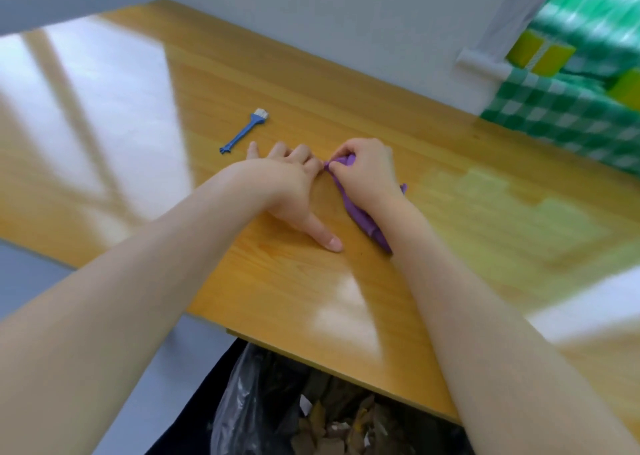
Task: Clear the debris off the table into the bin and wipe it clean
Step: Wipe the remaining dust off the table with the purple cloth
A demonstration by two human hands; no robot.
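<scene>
Purple cloth (356, 212) lies on the table (311, 73) under the right hand (367, 174), which pinches its far corner, probably folding it for wiping; the left hand (284, 180) curls beside that corner, its grip unclear, and debris (329, 430) lies in the bin (242, 402) below the near edge.

Count on the 1 tabletop (346, 108): 2 hands, i.e. 1 left hand (291, 180) and 1 right hand (367, 174), plus 1 purple cloth (360, 219) and 1 blue brush (244, 132). At the near edge: 1 bin (249, 402) with 1 black liner, scraps (332, 430) inside overlapping and too blurred to count. Past the far right corner: 1 green checked cloth (554, 115), 3 yellow blocks (550, 56) visible, count rough due to blur.
</scene>
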